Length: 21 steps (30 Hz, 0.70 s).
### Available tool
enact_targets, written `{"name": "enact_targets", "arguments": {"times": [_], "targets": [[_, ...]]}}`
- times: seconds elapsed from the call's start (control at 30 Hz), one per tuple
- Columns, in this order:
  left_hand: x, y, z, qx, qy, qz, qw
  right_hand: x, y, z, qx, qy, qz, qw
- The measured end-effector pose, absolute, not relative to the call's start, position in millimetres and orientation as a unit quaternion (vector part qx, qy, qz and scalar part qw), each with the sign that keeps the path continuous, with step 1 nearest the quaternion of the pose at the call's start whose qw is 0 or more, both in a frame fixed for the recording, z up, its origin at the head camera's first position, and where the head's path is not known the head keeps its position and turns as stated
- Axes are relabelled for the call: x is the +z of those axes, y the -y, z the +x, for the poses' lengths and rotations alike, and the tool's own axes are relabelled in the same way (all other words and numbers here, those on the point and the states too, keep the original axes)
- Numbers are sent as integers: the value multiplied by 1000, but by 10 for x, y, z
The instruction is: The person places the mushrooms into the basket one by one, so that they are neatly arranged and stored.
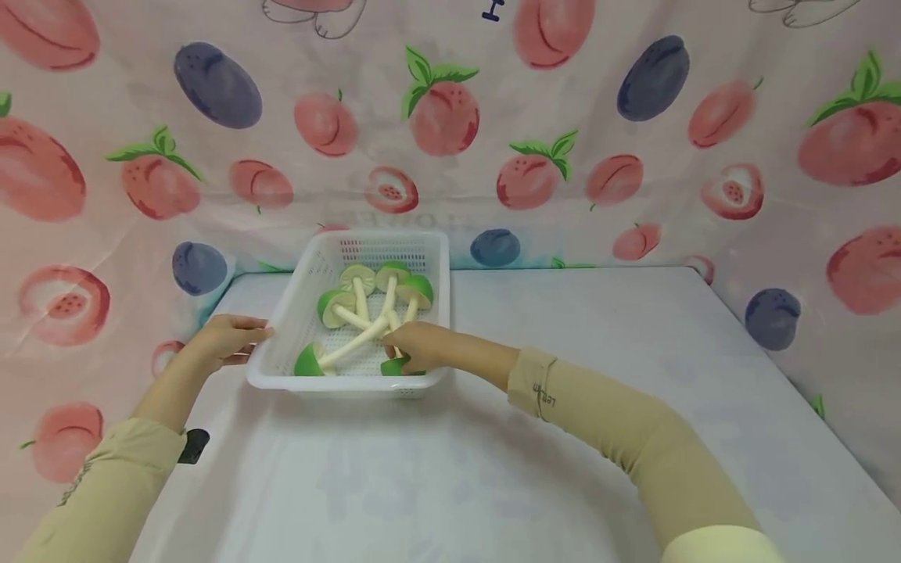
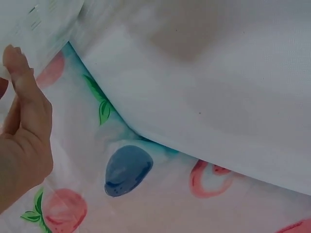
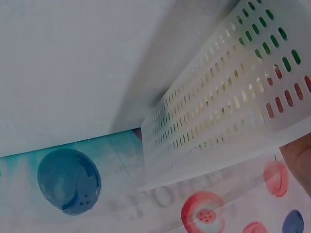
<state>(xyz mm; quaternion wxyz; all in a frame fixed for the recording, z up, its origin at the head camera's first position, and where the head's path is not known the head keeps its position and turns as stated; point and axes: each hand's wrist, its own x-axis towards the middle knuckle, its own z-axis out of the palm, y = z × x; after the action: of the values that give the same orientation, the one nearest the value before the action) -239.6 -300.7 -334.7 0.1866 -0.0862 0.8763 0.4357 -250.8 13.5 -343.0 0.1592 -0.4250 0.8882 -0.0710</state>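
Note:
A white plastic basket [image 1: 348, 383] with slotted walls holds several mushrooms with green caps and long pale stems. One mushroom [image 1: 355, 344] lies slantwise across the others, its cap at the front left corner. My right hand [image 1: 422, 346] reaches over the right rim and grips a mushroom [image 1: 391, 366] in the front right corner, partly hidden by the fingers. At the left rim is my left hand [image 1: 228, 340], fingers fairly straight and fingertips right at the rim. The right wrist view shows the basket's slotted side wall [image 3: 218, 92] and only an edge of the right hand [image 3: 299, 160].
The basket stands on a white table [image 1: 591, 375], near its back left corner. Behind and beside the table hangs a pink fruit-print cloth [image 1: 450, 211]. A small black object [image 1: 193, 446] shows beside the left sleeve cuff.

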Motion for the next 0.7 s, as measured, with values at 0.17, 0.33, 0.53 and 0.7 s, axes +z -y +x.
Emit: {"name": "enact_targets", "arguments": {"times": [0.17, 0.33, 0.53, 0.7], "targets": [[-3360, 3006, -2333, 407, -896, -63, 167, -3418, -199, -2454, -117, -881, -439, 135], [-3368, 3006, -2190, 372, -915, -48, 149, -3408, -262, -2366, -175, -869, -448, 112], [-3392, 2996, -2110, 365, -922, -46, 125, -3302, -404, -2273, -235, -863, -441, 78], [-3425, 2994, -2087, 371, -927, -15, 60, -3218, -557, -2247, -269, -863, -424, 56]]}}
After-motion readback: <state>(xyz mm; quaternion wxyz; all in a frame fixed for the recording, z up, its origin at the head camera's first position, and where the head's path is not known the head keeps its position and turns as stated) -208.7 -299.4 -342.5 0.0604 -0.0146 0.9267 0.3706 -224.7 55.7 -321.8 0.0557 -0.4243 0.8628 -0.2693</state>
